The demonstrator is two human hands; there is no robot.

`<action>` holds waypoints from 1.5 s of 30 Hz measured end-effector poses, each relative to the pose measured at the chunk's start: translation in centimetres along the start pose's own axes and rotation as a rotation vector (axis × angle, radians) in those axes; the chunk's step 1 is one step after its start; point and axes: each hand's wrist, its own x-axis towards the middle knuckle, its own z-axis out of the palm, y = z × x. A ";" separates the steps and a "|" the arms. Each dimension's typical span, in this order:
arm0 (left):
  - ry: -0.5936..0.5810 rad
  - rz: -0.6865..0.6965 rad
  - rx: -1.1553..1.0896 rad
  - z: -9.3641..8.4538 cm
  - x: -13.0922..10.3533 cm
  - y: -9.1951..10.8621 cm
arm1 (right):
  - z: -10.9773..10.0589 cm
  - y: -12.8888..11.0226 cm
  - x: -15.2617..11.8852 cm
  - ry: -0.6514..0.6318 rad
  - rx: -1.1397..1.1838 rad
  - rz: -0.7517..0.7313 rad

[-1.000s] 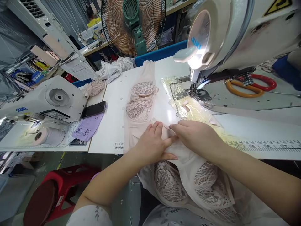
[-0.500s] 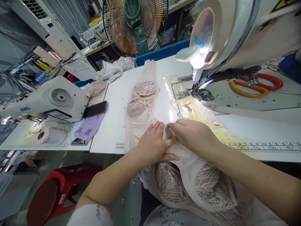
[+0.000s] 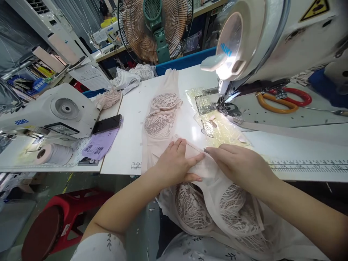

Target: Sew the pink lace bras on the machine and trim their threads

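A pale pink lace bra (image 3: pixel 161 125) lies on the white table, its band running down under my hands. My left hand (image 3: pixel 174 163) rests flat on the fabric with its fingers and thumb spread, pressing it to the tabletop. Just to the right, my right hand (image 3: pixel 239 165) is closed in a pinch at the bra's narrow edge strip; a small dark spot shows at its fingertips, too small to name. More lace cups (image 3: pixel 239 206) hang over the table edge onto my lap, below both hands.
A sewing machine (image 3: pixel 252 40) with its lamp lit stands at the right, with orange-and-red-handled scissors (image 3: pixel 277 103) beside it. On the left are another sewing machine (image 3: pixel 65 110), a phone (image 3: pixel 107 124), purple paper (image 3: pixel 100 144) and a thread cone (image 3: pixel 54 154). A fan (image 3: pixel 156 29) stands behind, a red stool (image 3: pixel 67 217) below.
My right hand has moved right, away from my left hand, and the edge strip between them now shows longer and straighter. My left hand stays on the fabric. The view has shifted slightly.
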 end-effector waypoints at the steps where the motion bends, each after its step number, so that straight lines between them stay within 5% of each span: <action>1: -0.005 -0.002 -0.006 0.0 0.0 0.0 | 0.4 -0.1 0.2 -0.001 0.006 -0.003; 9: -0.033 -0.011 -0.007 -0.1 0.1 0.0 | 1.3 -0.2 1.8 -0.053 0.037 0.017; 18: -0.109 -0.033 -0.007 -0.9 0.2 0.2 | -1.2 0.6 -0.7 -0.156 0.015 0.014; 21: -0.099 -0.030 0.001 -0.8 0.2 0.2 | -1.7 0.6 -0.7 -0.099 0.003 0.018; 25: -0.072 -0.022 0.010 -0.6 0.2 0.1 | -0.7 0.1 0.3 0.033 0.018 -0.013; 33: -0.050 0.000 0.004 -0.4 0.2 -0.1 | 1.3 -0.3 1.8 -0.027 0.047 0.006; 42: -0.072 -0.024 -0.012 -0.7 0.2 0.0 | -2.3 0.3 -0.9 -0.151 0.017 0.024; 45: -0.052 -0.021 -0.020 -0.9 0.2 0.0 | -3.2 0.0 -1.6 -0.087 0.054 0.127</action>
